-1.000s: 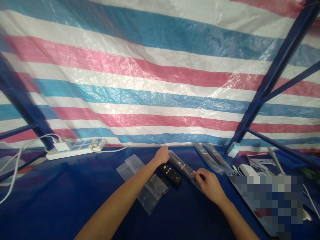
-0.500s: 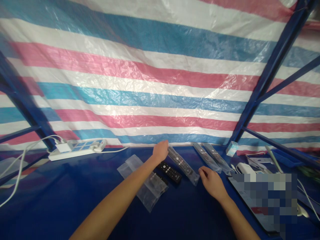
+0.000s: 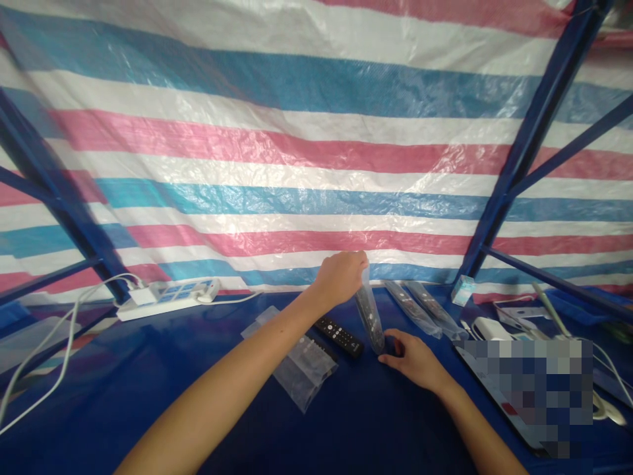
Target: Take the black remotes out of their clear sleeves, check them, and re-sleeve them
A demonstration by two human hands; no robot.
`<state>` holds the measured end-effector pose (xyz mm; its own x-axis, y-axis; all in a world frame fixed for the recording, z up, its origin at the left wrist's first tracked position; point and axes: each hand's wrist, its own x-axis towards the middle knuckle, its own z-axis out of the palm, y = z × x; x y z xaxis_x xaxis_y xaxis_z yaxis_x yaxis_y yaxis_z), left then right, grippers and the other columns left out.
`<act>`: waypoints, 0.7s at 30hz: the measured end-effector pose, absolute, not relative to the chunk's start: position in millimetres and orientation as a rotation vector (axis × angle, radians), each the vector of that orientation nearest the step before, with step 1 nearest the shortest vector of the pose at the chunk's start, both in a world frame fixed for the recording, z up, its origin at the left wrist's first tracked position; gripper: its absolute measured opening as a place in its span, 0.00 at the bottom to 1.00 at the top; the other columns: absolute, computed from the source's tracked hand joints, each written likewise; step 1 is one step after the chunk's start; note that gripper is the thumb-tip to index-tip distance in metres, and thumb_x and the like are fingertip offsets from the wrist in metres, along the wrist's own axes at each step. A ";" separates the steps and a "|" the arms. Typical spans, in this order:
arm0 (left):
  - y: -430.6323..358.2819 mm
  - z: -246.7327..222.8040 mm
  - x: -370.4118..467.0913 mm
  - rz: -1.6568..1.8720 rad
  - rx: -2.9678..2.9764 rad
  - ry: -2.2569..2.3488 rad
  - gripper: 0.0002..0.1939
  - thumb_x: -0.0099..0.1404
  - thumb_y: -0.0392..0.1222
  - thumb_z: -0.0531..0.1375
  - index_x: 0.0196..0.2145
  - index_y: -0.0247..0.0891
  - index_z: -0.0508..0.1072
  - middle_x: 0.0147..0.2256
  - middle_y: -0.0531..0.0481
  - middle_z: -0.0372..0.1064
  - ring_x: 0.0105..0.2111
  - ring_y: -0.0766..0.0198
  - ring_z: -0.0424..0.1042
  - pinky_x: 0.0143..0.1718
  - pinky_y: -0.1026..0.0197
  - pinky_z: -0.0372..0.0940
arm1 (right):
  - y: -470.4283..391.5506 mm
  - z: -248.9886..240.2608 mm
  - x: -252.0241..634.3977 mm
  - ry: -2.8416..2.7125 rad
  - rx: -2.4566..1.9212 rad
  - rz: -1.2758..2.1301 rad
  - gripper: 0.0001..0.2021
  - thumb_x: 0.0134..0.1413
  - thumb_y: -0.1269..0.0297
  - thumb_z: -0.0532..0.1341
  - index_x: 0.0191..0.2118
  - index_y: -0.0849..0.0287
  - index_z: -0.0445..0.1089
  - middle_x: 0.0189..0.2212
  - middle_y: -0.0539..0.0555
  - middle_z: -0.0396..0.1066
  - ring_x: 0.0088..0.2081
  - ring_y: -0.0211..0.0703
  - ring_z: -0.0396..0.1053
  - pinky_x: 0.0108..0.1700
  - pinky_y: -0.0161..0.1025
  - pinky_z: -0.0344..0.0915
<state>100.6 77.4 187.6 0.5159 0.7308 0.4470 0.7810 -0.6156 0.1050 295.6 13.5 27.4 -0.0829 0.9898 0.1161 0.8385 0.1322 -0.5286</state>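
My left hand (image 3: 343, 277) pinches the top end of a clear plastic bag with a black remote control (image 3: 370, 320) inside, holding it tilted up off the table. Near the bag's lower end, my right hand (image 3: 411, 356) has its thumb and fingers apart; whether it touches the bag I cannot tell. A bare black remote control (image 3: 341, 336) lies just left of the bagged one. Partly behind my left forearm are flat clear plastic bags (image 3: 301, 379), with something dark under or in them.
Two more bagged remotes (image 3: 413, 309) lie at the back right, beside a small light-blue box (image 3: 463, 290). A tablet (image 3: 499, 389), partly blurred out, and a white charger (image 3: 491, 328) are at right. A white power strip (image 3: 168, 298) with cables stands back left, before a striped tarp (image 3: 297, 158).
My left hand has risen and moved right, lifting the bagged remote's top end off the table. My right hand's fingers have opened near its lower end. The view has shifted slightly.
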 end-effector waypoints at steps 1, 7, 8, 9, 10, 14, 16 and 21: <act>74.9 190.9 102.0 -0.710 -2.640 -1.292 0.13 0.68 0.39 0.48 0.35 0.38 0.71 0.34 0.47 0.73 0.37 0.56 0.71 0.38 0.59 0.62 | 14.1 27.0 294.2 -1.989 -1.717 0.454 0.20 0.45 0.56 0.64 0.46 0.55 0.71 0.25 0.47 0.68 0.28 0.40 0.65 0.30 0.34 0.56; 63.0 211.4 105.3 -0.808 -2.654 -1.181 0.14 0.68 0.38 0.47 0.34 0.37 0.71 0.31 0.47 0.72 0.35 0.59 0.71 0.37 0.60 0.62 | 15.7 25.3 286.2 -1.983 -1.627 0.461 0.12 0.49 0.56 0.61 0.39 0.54 0.71 0.23 0.46 0.67 0.27 0.39 0.64 0.29 0.34 0.56; 61.8 217.0 102.7 -0.844 -2.655 -1.165 0.14 0.68 0.38 0.47 0.34 0.37 0.71 0.31 0.48 0.71 0.34 0.59 0.70 0.37 0.60 0.62 | 15.7 25.2 286.2 -1.981 -1.626 0.459 0.11 0.49 0.55 0.61 0.36 0.55 0.71 0.23 0.46 0.66 0.27 0.39 0.64 0.29 0.34 0.56; 61.3 223.5 98.3 -0.899 -2.650 -1.153 0.13 0.68 0.38 0.47 0.33 0.37 0.71 0.31 0.49 0.71 0.34 0.60 0.70 0.37 0.60 0.61 | 15.6 25.3 286.7 -1.978 -1.628 0.454 0.11 0.48 0.55 0.61 0.34 0.55 0.71 0.23 0.46 0.66 0.27 0.39 0.65 0.29 0.34 0.56; 62.0 230.3 91.7 -0.973 -2.636 -1.149 0.13 0.67 0.38 0.48 0.33 0.37 0.71 0.30 0.50 0.71 0.33 0.61 0.69 0.37 0.60 0.61 | 15.5 25.6 287.7 -1.977 -1.634 0.448 0.11 0.48 0.54 0.61 0.32 0.56 0.70 0.23 0.46 0.67 0.27 0.39 0.65 0.29 0.34 0.55; 81.0 243.7 47.6 -1.420 -2.429 -1.379 0.10 0.65 0.43 0.51 0.34 0.38 0.70 0.31 0.52 0.71 0.33 0.64 0.67 0.38 0.61 0.61 | 15.2 29.7 293.2 -1.936 -1.764 0.393 0.12 0.50 0.52 0.60 0.31 0.55 0.71 0.24 0.48 0.69 0.28 0.40 0.66 0.28 0.34 0.55; 98.2 229.7 22.1 -1.556 -2.283 -1.610 0.12 0.65 0.46 0.50 0.32 0.38 0.69 0.30 0.51 0.70 0.33 0.64 0.67 0.38 0.62 0.61 | 15.5 32.4 294.0 -1.910 -1.870 0.337 0.12 0.50 0.52 0.60 0.32 0.56 0.72 0.26 0.50 0.71 0.29 0.42 0.67 0.29 0.35 0.55; 131.5 137.5 -17.0 -1.309 -2.485 -1.948 0.15 0.61 0.44 0.50 0.19 0.38 0.63 0.16 0.55 0.61 0.20 0.66 0.63 0.24 0.64 0.60 | 17.4 35.7 285.0 -1.923 -2.025 0.175 0.11 0.50 0.55 0.61 0.34 0.56 0.73 0.33 0.54 0.74 0.35 0.46 0.71 0.33 0.36 0.58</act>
<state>-17.0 131.5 137.5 0.0752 0.9175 0.3905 0.7085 -0.3247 0.6266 285.0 17.4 35.7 0.0754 0.9868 0.1433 0.9447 -0.0247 -0.3270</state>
